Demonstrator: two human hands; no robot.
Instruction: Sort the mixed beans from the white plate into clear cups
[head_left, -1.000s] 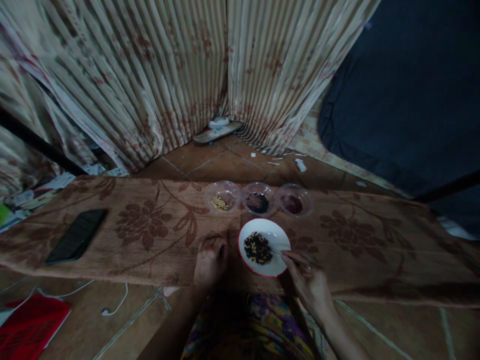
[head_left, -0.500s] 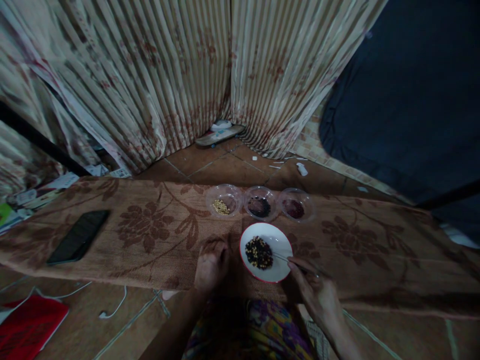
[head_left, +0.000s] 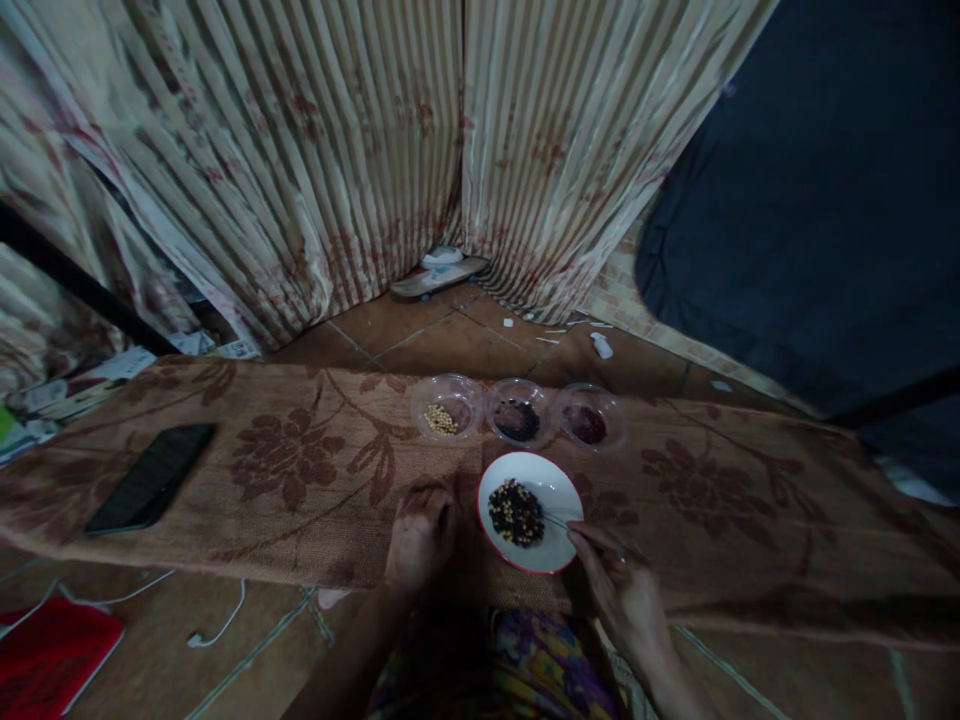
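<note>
A white bowl with a red rim stands on the cloth-covered table. Mixed dark and pale yellow beans lie in its left part. My right hand is at the bowl's right rim, closed around a thin metal utensil whose tip reaches the beans; its exact kind is unclear. To the bowl's left, my left hand rests on the cloth as a loose fist, with nothing visible in it. Behind the bowl, three clear plastic cups hold yellow beans, black beans and dark red beans.
A dark phone lies on the patterned brown tablecloth at the left. Beyond the table, a skateboard sits on the tiled floor by striped curtains. A white cable and red item are at lower left.
The view has shifted slightly, so the table things sit a little lower. My right hand still has the utensil in the beans, whose pile looks slightly rearranged. My left hand stays in place.
</note>
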